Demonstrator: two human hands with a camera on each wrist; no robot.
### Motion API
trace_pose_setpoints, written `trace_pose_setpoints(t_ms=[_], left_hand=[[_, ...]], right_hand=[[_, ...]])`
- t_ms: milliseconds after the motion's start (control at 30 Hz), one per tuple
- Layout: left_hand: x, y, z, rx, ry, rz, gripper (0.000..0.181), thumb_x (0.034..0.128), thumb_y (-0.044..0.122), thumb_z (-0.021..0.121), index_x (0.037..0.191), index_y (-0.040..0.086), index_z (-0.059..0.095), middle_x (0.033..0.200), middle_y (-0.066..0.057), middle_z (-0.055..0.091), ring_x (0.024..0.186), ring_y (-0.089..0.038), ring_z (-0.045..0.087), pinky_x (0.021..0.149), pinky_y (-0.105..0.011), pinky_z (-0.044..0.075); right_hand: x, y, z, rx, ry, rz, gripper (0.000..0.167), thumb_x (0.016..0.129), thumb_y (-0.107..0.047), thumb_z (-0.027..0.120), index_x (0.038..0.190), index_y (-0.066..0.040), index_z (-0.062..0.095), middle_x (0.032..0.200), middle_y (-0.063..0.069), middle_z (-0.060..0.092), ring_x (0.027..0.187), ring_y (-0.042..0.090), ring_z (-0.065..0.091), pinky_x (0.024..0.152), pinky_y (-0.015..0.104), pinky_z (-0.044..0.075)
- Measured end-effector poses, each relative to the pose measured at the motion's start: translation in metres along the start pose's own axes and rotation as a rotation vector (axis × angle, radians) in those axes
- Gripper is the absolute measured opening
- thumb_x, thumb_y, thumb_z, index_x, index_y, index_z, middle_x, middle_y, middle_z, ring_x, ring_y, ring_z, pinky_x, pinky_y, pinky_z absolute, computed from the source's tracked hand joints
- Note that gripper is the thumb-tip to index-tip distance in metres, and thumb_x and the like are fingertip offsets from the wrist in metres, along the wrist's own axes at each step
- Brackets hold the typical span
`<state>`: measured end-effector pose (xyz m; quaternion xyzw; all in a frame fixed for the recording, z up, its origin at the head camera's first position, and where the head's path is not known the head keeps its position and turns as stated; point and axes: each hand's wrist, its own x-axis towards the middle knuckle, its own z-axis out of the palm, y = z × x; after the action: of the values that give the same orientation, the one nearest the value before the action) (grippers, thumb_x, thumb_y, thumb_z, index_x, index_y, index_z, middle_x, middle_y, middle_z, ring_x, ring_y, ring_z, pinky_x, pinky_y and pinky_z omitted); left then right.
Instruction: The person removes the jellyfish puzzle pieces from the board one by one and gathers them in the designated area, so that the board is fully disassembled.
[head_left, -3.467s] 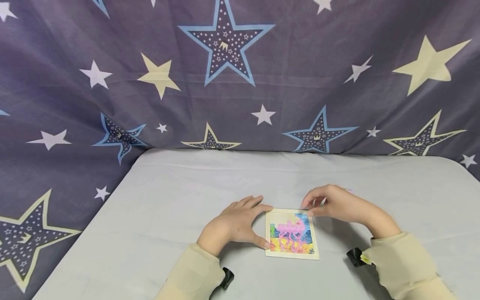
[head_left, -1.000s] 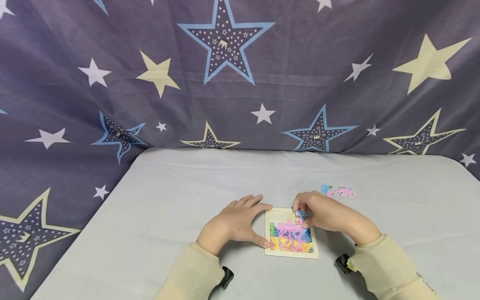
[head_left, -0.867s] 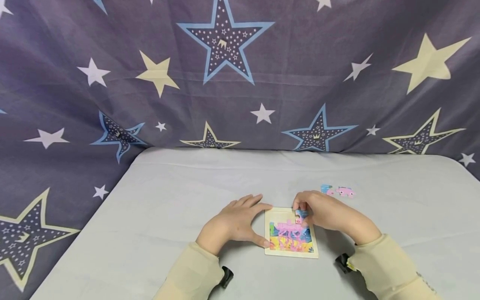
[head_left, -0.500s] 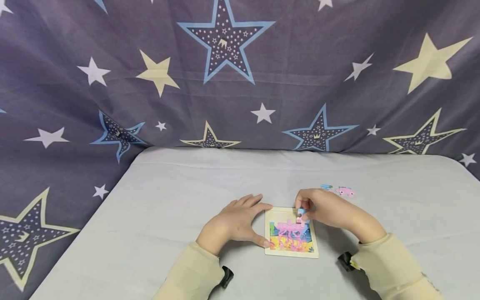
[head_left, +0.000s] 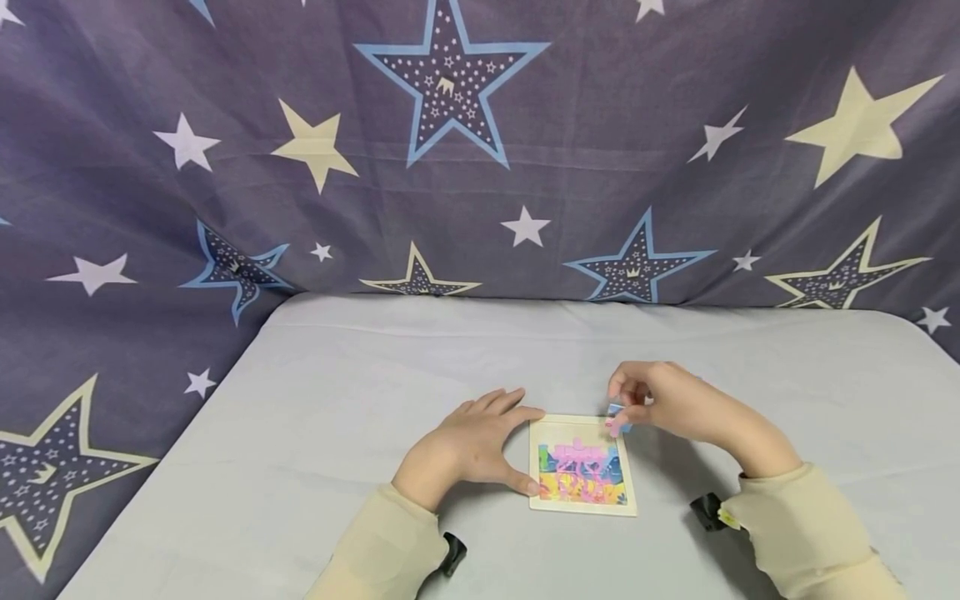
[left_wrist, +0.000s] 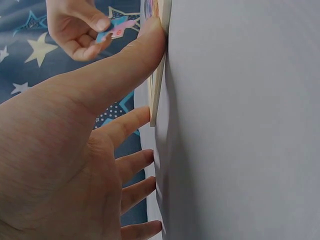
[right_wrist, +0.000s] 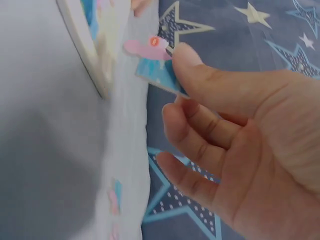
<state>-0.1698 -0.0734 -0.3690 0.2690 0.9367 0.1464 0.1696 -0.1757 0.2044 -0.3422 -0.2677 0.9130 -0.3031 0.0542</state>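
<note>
Puzzle piece (right_wrist: 159,67) farther right, long axis tilted, pink end down, pinched by right fingers (head_left: 622,382).

Left hand (head_left: 472,450), right hand (head_left: 686,406): were bare. Left sleeve (head_left: 386,546): was plain beige cloth. Right sleeve (head_left: 810,529): matched in colour, creased. Left wrist device (head_left: 453,553): was small, black. Right wrist device (head_left: 706,511): was also black, with a yellow patch (head_left: 727,518) beside it.

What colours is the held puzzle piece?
The puzzle piece is mostly blue and pink, clearest in right-wrist view.
</note>
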Motion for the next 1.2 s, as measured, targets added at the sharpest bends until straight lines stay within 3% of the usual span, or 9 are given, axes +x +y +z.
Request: trace_pose_setpoints(t_ms=[333, 667, 900, 1200], left_hand=[[0.000, 0.000, 0.000, -0.008, -0.005, -0.006, 0.092, 0.0713, 0.057, 0.082, 0.150, 0.030, 0.043, 0.163, -0.002, 0.023, 0.150, -0.025, 0.017, 0.120, -0.050, 0.017], [0.000, 0.001, -0.001, -0.004, -0.011, -0.006, 0.093, 0.0711, 0.058, 0.082, 0.150, 0.030, 0.043, 0.163, -0.001, 0.022, 0.150, -0.025, 0.017, 0.120, -0.049, 0.018], [0.000, 0.000, -0.001, -0.008, -0.010, -0.005, 0.093, 0.0712, 0.058, 0.082, 0.150, 0.029, 0.042, 0.163, -0.002, 0.023, 0.150, -0.026, 0.017, 0.120, -0.050, 0.017], [0.000, 0.000, 0.000, -0.004, -0.006, 0.002, 0.093, 0.0713, 0.058, 0.082, 0.150, 0.029, 0.043, 0.163, -0.003, 0.023, 0.150, -0.027, 0.018, 0.120, -0.050, 0.018]], right_hand=[[-0.013, 0.023, -0.026, -0.076, 0.106, 0.040, 0.012, 0.083, -0.010, 0.079, 0.083, -0.015, 0.067, 0.075, -0.009, 0.063, 0.070, 0.008, 0.054, 0.064, 0.024, 0.047], [-0.029, 0.048, -0.049, -0.137, 0.181, 0.188, 0.003, 0.090, -0.010, 0.073, 0.092, -0.010, 0.070, 0.084, -0.004, 0.067, 0.077, 0.014, 0.056, 0.068, 0.029, 0.047], [-0.036, 0.064, -0.059, -0.130, 0.188, 0.248, 0.014, 0.094, -0.009, 0.067, 0.104, 0.001, 0.070, 0.090, 0.003, 0.068, 0.082, 0.017, 0.059, 0.070, 0.033, 0.049], [-0.043, 0.080, -0.063, -0.138, 0.215, 0.312, 0.021, 0.093, -0.015, 0.070, 0.106, 0.002, 0.071, 0.090, 0.004, 0.069, 0.081, 0.016, 0.061, 0.067, 0.030, 0.050]])
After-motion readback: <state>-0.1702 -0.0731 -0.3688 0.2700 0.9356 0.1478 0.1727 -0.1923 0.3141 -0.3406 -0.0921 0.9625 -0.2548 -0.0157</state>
